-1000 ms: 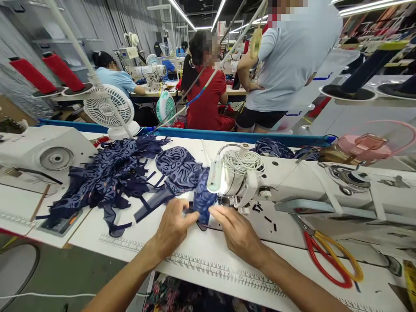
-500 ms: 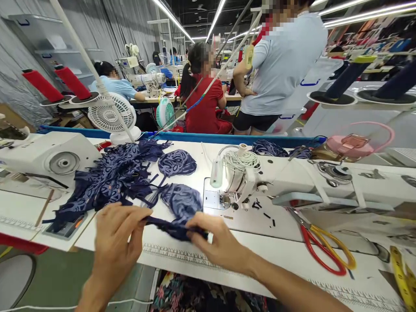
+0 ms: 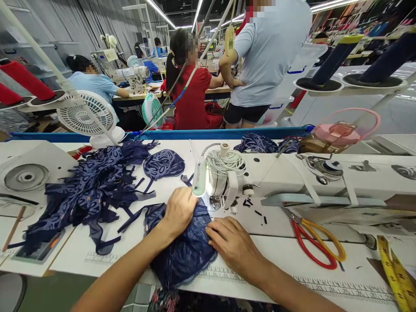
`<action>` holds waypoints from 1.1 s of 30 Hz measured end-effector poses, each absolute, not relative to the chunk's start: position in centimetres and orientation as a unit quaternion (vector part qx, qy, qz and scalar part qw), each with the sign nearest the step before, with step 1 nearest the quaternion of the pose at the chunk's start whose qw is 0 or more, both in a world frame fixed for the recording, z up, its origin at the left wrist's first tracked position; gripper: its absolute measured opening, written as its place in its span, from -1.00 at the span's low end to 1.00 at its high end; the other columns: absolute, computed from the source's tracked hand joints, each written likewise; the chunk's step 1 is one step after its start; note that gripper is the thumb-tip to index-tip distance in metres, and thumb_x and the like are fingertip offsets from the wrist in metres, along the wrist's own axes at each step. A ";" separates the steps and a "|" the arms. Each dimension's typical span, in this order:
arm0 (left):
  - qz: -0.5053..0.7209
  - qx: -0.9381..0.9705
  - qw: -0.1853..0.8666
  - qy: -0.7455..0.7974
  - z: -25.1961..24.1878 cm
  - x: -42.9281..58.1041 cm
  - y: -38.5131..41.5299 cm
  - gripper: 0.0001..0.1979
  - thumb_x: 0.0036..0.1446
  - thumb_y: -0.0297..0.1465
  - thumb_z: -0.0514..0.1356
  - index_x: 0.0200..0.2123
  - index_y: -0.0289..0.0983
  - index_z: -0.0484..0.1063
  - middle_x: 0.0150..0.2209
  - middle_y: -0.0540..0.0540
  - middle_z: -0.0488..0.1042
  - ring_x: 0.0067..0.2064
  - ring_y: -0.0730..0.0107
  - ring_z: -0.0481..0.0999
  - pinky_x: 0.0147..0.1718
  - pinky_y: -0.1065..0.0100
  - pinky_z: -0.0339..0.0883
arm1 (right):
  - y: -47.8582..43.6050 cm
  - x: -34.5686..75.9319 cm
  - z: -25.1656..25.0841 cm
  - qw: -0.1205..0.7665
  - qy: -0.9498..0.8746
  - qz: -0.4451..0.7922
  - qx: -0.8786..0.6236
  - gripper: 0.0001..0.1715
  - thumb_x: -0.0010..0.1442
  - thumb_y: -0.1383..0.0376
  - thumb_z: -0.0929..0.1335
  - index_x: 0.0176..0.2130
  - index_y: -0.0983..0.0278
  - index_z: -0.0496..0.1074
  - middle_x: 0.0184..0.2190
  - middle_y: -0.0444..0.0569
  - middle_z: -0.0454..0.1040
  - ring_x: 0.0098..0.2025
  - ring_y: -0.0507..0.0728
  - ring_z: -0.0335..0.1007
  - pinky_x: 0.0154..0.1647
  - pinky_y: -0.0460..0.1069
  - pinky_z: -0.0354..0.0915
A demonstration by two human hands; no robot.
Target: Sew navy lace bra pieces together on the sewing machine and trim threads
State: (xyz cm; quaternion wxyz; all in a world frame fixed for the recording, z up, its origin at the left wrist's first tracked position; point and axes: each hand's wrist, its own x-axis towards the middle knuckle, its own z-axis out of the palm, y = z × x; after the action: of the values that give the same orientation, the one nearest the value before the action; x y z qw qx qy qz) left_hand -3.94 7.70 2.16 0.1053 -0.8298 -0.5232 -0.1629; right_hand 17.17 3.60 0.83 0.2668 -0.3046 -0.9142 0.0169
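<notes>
1. Left hand [image 3: 178, 210] lies on top of the navy lace piece [image 3: 186, 255], knuckles toward me. Its fingers bend down on the far side, under the small lamp [image 3: 199, 182]. I cannot tell whether they pinch the cloth or only press on it.
2. On my feed the right hand [image 3: 232, 242] lies palm down on the right edge of the lace. Its fingers are stretched out and held together, pointing left toward the left hand. It holds nothing.
3. The lace piece lies on the white table [image 3: 286, 260] directly in front of the needle end of the sewing machine [image 3: 292, 177]. Its near edge hangs over the table front, across the printed ruler [image 3: 253, 279].
4. The machine body runs off to the right, and a coil of white cord [image 3: 225, 161] sits on its head.
5. Left of the left hand I see a pile of navy lace pieces and straps [image 3: 94, 186], near the held piece.
6. Scissors with red and yellow handles [image 3: 313, 242] lie on the table to the right, apart from the right hand. A yellow tape measure [image 3: 394, 273] lies at the far right.
7. Beyond the table stand a white fan [image 3: 86, 117] and red thread cones [image 3: 27, 80] on the left, and a pink container [image 3: 341, 132] on the right. A person in a pale blue shirt [image 3: 266, 52] stands beside a seated person in red [image 3: 191, 95].
</notes>
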 end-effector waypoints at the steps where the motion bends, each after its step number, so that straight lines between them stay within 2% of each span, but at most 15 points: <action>1: -0.144 -0.848 0.082 -0.504 2.1 -3.8 6.9 -0.81 0.34 -0.38 0.02 -0.14 -0.29 0.40 -0.21 -0.19 0.49 -0.15 0.17 0.48 -0.14 0.17 0.38 | 3.7 17.2 0.9 0.262 -0.917 0.021 -0.299 -0.80 0.32 0.37 0.29 -0.07 0.30 0.43 -0.17 0.02 0.51 -0.07 0.14 0.39 0.04 0.09 0.23; 4: -0.117 -0.874 0.031 -0.470 1.7 -3.4 5.4 -0.58 0.33 -0.24 0.04 0.14 -0.35 0.27 0.12 -0.30 0.39 0.16 0.06 0.35 0.12 0.06 0.24 | 3.9 17.5 0.9 0.261 -0.917 0.026 -0.301 -0.82 0.30 0.38 0.30 -0.10 0.28 0.44 -0.18 -0.02 0.52 -0.05 0.14 0.38 0.12 0.13 0.14; 6: -0.114 -0.878 0.001 -0.465 1.3 -3.5 5.6 -0.45 0.32 -0.16 0.03 0.25 -0.36 0.15 0.22 -0.32 0.30 0.26 0.03 0.23 0.22 -0.04 0.09 | 4.1 17.9 0.8 0.266 -0.915 0.021 -0.302 -0.80 0.30 0.36 0.31 -0.07 0.27 0.45 -0.15 -0.01 0.52 -0.02 0.15 0.38 0.13 0.14 0.11; 11: -0.121 -0.891 -0.063 -0.433 1.6 -3.9 9.0 -0.53 0.31 -0.13 0.05 0.15 -0.29 0.29 0.09 -0.28 0.42 0.17 0.05 0.35 0.25 -0.17 0.00 | 4.8 18.3 0.4 0.265 -0.904 -0.005 -0.336 -0.72 0.33 0.33 0.29 0.02 0.25 0.45 -0.09 0.03 0.53 -0.13 0.12 0.42 0.07 0.12 0.12; 15: -0.139 -0.899 -0.080 -0.407 1.7 -4.2 10.9 -0.58 0.29 -0.12 0.08 0.07 -0.25 0.38 0.03 -0.22 0.46 0.11 0.06 0.39 0.24 -0.14 0.01 | 5.1 18.2 0.2 0.270 -0.895 -0.002 -0.355 -0.72 0.35 0.32 0.27 0.01 0.24 0.46 -0.05 0.01 0.53 -0.19 0.10 0.41 0.10 0.13 0.09; 23: -0.132 -0.902 -0.104 -0.397 0.8 -5.0 11.5 -0.58 0.27 -0.07 0.08 0.01 -0.23 0.43 -0.07 -0.16 0.52 0.01 0.10 0.46 0.22 -0.05 0.05 | 4.3 18.4 0.4 0.271 -0.898 0.015 -0.346 -0.69 0.33 0.31 0.30 0.06 0.22 0.43 0.00 -0.02 0.51 -0.06 0.15 0.36 0.08 0.14 0.08; 28: -0.124 -0.901 -0.094 -0.404 0.5 -5.1 12.1 -0.54 0.28 -0.06 0.03 0.07 -0.24 0.39 -0.02 -0.18 0.50 0.05 0.09 0.44 0.23 -0.03 0.03 | 4.2 18.5 0.4 0.268 -0.899 0.023 -0.345 -0.68 0.33 0.33 0.29 0.07 0.25 0.42 0.02 0.01 0.49 -0.05 0.15 0.36 0.08 0.17 0.09; 33: -0.126 -0.891 -0.101 -0.424 0.8 -5.0 12.9 -0.54 0.27 -0.06 0.04 0.06 -0.23 0.38 -0.10 -0.15 0.54 0.02 0.10 0.46 0.25 -0.03 0.01 | 4.3 18.6 0.3 0.276 -0.896 0.032 -0.346 -0.68 0.34 0.33 0.27 0.07 0.24 0.42 0.04 0.04 0.48 -0.03 0.17 0.36 0.13 0.20 0.10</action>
State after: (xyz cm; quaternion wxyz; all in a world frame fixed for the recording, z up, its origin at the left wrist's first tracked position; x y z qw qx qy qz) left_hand -4.95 12.88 0.80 -0.1008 -0.8910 -0.4243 -0.1261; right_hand 18.59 4.25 0.31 0.2757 -0.3461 -0.8962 0.0325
